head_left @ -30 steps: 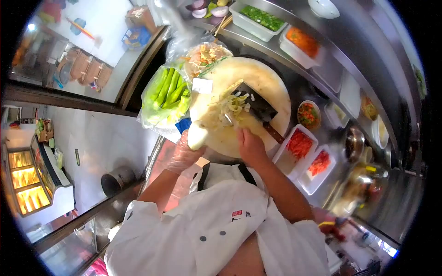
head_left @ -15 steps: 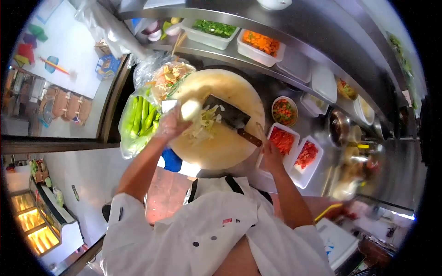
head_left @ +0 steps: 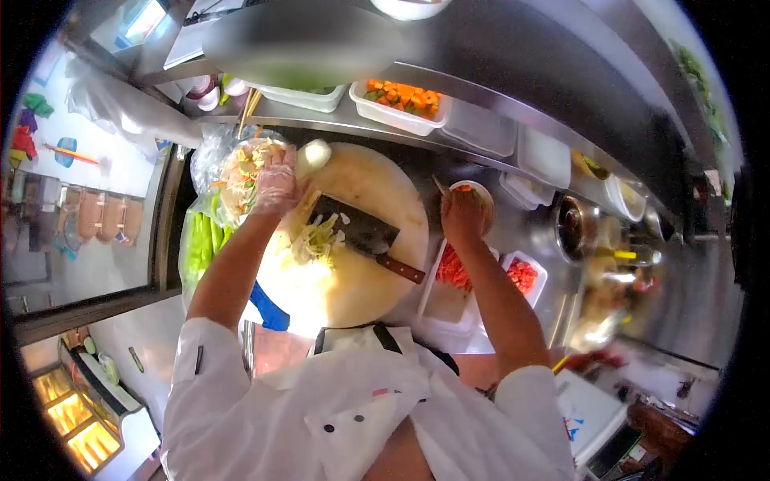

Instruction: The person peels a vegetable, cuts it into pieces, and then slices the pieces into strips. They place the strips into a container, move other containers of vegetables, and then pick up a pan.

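My left hand (head_left: 277, 186), in a clear plastic glove, reaches over the left rim of the round chopping board (head_left: 393, 184) with its fingers stretched out. Its fingertips are at the shredded mixed vegetables (head_left: 247, 168). A peeled white onion (head_left: 314, 158) rests on the board just right of that hand. Below it lie sliced pale vegetable pieces (head_left: 311, 242), partly against the blade of a cleaver (head_left: 361, 231). My right hand (head_left: 465, 215) is closed over a bowl of chopped peppers (head_left: 481, 192), hiding much of it. Something thin and pale sticks up from its fingers, too small to name.
Green peppers (head_left: 200, 240) in a clear bag lie left of the board, with a blue cloth (head_left: 269, 309) below. White trays of red pieces (head_left: 455, 268) stand to the right. A shelf behind carries a tub of orange cubes (head_left: 401, 104) and lidded containers (head_left: 544, 152).
My left hand has let go of the onion and moved up to the shredded vegetables. My right hand has risen from beside the cleaver handle to the bowl. The view has shifted.
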A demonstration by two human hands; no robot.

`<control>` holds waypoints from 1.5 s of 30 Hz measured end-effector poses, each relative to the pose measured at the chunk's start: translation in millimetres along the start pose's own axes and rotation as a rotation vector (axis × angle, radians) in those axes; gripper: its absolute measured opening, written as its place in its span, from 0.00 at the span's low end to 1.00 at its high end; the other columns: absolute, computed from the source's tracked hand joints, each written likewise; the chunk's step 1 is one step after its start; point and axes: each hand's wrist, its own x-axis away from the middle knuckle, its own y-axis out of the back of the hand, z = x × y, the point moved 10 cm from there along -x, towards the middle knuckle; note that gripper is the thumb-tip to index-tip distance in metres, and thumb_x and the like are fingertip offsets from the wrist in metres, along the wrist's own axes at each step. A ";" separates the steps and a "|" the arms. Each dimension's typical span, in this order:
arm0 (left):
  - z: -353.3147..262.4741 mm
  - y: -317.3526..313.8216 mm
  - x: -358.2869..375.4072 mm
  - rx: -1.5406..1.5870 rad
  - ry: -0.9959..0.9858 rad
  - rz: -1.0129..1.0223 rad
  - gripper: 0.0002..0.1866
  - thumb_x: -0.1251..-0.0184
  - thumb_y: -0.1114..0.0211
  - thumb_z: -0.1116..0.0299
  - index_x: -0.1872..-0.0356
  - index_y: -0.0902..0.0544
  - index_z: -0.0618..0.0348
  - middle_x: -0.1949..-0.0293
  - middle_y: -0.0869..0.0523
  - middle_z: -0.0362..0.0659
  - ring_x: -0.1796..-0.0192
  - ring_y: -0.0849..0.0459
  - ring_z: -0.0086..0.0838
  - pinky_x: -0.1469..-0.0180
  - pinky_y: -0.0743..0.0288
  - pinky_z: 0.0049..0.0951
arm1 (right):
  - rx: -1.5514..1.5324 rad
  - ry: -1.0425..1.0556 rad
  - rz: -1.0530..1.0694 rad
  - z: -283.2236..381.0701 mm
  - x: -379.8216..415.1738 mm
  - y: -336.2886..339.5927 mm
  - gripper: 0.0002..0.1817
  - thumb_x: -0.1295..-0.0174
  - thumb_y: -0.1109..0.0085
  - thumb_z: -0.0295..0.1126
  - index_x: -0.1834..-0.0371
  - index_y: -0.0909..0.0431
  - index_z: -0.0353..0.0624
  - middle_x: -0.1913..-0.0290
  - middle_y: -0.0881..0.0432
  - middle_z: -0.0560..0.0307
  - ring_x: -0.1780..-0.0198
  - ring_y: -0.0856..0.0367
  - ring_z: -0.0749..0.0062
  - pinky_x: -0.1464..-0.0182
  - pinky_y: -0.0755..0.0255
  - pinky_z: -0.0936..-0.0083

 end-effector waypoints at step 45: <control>-23.3 -45.8 125.6 0.550 0.057 0.022 0.45 0.39 0.32 0.33 0.27 0.27 0.52 0.25 0.33 0.61 0.24 0.35 0.58 0.23 0.37 0.49 | -0.316 0.086 0.529 112.7 198.0 116.2 0.28 0.31 0.41 0.37 0.29 0.32 0.41 0.44 0.18 0.37 0.43 0.16 0.42 0.41 0.22 0.53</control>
